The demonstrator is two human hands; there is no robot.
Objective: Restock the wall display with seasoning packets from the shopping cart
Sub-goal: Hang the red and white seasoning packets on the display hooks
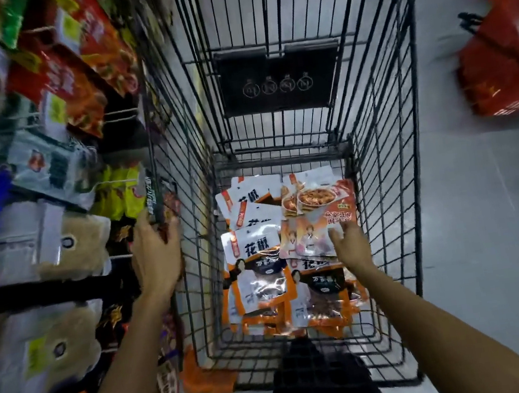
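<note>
Here's the left hand (156, 252) clamped on a dark packet (161, 206), lifted toward the display (60, 176) beside it, ready for hanging. The right hand (350, 243) is down in the cart (381, 180), fingertips on the red packet (320, 214) just ahead. Pinched or not, I can't tell.

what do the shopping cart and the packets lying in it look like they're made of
Shopping cart: dark metal wire, probably coated. It has thin rigid bars in an open grid and a matte look.
Packets: most likely thin glossy plastic film. They show bright glare patches, wrinkles and what look like clear windows showing the contents.
</note>
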